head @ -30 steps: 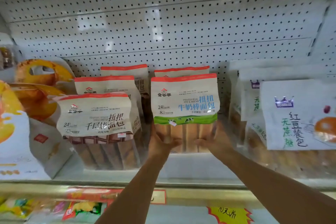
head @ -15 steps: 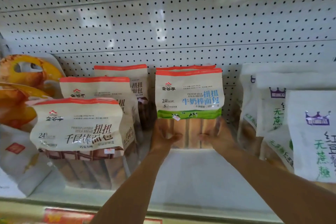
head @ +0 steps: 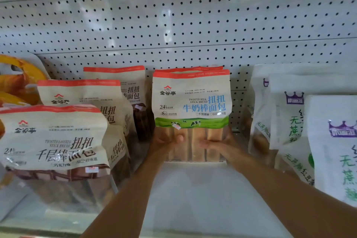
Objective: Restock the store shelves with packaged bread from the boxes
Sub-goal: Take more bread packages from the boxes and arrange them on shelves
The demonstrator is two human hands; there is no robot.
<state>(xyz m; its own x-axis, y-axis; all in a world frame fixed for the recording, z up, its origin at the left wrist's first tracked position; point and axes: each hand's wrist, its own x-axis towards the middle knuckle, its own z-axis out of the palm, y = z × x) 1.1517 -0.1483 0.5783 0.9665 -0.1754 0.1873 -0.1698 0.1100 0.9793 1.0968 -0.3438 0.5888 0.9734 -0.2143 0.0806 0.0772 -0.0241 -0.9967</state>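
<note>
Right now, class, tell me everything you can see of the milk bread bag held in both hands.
The milk bread bag stands upright on the white shelf, near the pegboard back. It looks like cream paper with a red top band, blue lettering and a green strip with cows; the clear lower part shows pale bread sticks. The left hand and right hand grip its lower sides. A matching bag stands close behind it.

milk bread bag (head: 191,102): "TWISTED MILK STICK BREAD", "24h" | brown bag (head: 54,139): "TWISTED LAYERED"

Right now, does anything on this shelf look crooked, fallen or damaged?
Nothing damaged or spilled. The milk stick bread bag stands upright, held low by both hands. The front chocolate stick bread bag leans forward, out of line with those behind.
</note>
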